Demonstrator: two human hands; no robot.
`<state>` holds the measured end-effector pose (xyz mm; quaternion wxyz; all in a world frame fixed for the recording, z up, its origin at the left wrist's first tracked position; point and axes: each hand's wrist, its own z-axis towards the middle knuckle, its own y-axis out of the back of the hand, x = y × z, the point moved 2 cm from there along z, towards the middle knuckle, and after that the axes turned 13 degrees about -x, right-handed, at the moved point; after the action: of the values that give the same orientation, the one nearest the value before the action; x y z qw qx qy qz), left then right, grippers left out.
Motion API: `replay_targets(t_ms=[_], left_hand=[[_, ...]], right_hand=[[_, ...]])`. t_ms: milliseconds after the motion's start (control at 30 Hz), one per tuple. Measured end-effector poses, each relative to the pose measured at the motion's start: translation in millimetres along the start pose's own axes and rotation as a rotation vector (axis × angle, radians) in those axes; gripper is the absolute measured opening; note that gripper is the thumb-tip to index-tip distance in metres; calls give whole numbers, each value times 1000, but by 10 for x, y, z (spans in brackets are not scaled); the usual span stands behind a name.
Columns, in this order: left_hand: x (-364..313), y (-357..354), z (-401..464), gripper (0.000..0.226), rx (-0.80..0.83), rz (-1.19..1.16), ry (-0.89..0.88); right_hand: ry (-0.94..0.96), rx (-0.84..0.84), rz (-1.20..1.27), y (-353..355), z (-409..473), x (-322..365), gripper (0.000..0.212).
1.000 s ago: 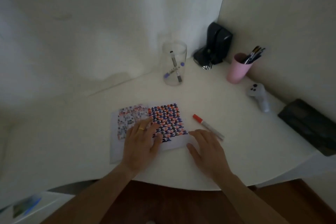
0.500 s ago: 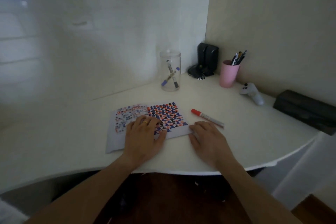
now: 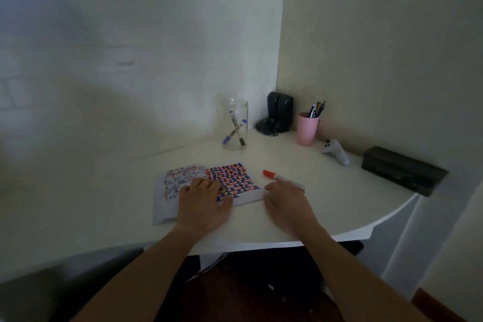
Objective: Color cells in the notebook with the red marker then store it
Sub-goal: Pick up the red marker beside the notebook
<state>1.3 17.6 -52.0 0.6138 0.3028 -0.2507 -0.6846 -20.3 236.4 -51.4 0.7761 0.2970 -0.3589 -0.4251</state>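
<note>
The open notebook (image 3: 230, 178) lies on the white desk (image 3: 104, 204), its pages filled with small red, blue and black cells. My left hand (image 3: 205, 202) rests flat on the notebook's lower middle, fingers spread, a ring on one finger. The red marker (image 3: 281, 177), capped with a red cap and white barrel, lies on the desk just right of the notebook. My right hand (image 3: 286, 202) lies palm down on the desk beside the notebook's right edge, its fingertips touching or nearly touching the marker's barrel, holding nothing.
A clear glass jar (image 3: 234, 128) with two markers stands behind the notebook. Further right are a black device (image 3: 279, 112), a pink cup (image 3: 307, 128) with pens, a white controller (image 3: 335, 151) and a black box (image 3: 402, 171). The desk's curved edge runs close below my wrists.
The camera has tilted upward, showing more wall, and things sit lower in view. Both hands stay resting in about the same places; the marker has not moved.
</note>
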Motion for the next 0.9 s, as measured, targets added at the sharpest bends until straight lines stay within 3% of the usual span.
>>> replay_targets(t_ms=[200, 367, 500, 667, 800, 900], left_hand=[[64, -124, 25, 41, -33, -19, -34], [113, -140, 41, 42, -15, -56, 1], [215, -162, 195, 39, 173, -131, 55], [466, -345, 591, 32, 315, -291, 14], [603, -441, 994, 24, 388, -389, 78], [652, -499, 1159, 46, 395, -449, 160]], right_hand=[[-82, -266, -2, -32, 106, -181, 39], [-238, -105, -153, -53, 353, -355, 47], [-212, -46, -129, -178, 566, -384, 32], [-256, -141, 262, -252, 949, -56, 18], [-405, -64, 651, -464, 1194, 155, 22], [-582, -13, 889, -603, 1270, 186, 30]])
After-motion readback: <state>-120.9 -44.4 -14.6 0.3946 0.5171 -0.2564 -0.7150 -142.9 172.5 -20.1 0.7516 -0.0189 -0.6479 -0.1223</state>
